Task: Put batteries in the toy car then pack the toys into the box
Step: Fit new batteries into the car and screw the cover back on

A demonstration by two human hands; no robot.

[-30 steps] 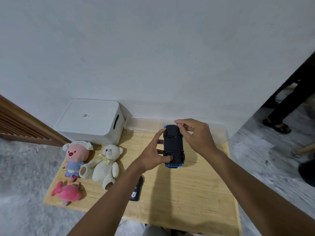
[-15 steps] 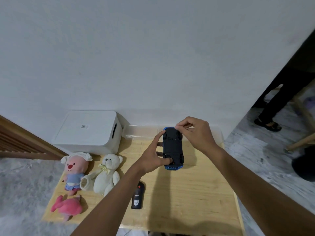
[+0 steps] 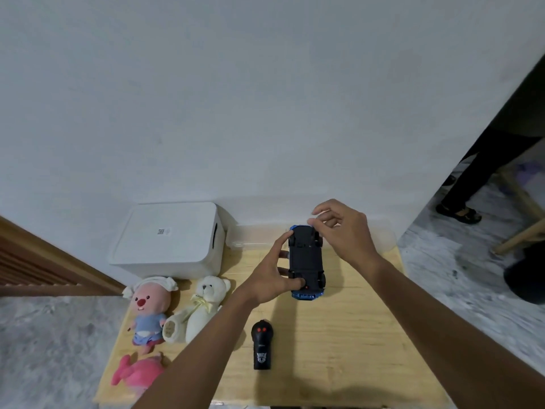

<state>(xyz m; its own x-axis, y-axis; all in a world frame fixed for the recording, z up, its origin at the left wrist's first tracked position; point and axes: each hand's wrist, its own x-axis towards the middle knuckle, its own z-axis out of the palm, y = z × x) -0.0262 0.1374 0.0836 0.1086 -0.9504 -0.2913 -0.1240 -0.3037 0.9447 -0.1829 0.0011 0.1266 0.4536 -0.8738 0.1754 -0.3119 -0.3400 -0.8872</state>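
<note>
A blue toy car [image 3: 306, 261] is held upside down above the wooden table [image 3: 339, 335], its black underside facing me. My left hand [image 3: 269, 276] grips the car along its left side, thumb pressed on the near end. My right hand [image 3: 342, 228] hovers at the car's far end with thumb and fingers pinched together near the top edge; I cannot tell whether they hold anything. A white lidded box [image 3: 168, 237] stands at the table's back left. No batteries are visible.
A pink plush in a blue outfit [image 3: 149, 308], a white teddy bear [image 3: 200, 308] and a pink plush [image 3: 138, 371] lie at the table's left. A black remote control [image 3: 262, 345] lies near the front. A clear plastic lid [image 3: 253, 236] leans at the wall. A person's legs [image 3: 472, 184] stand far right.
My right hand has lifted slightly off the car's far end, fingers now pinched above it. The view shifted down, so the remote shows fully. The left hand still holds the car.
</note>
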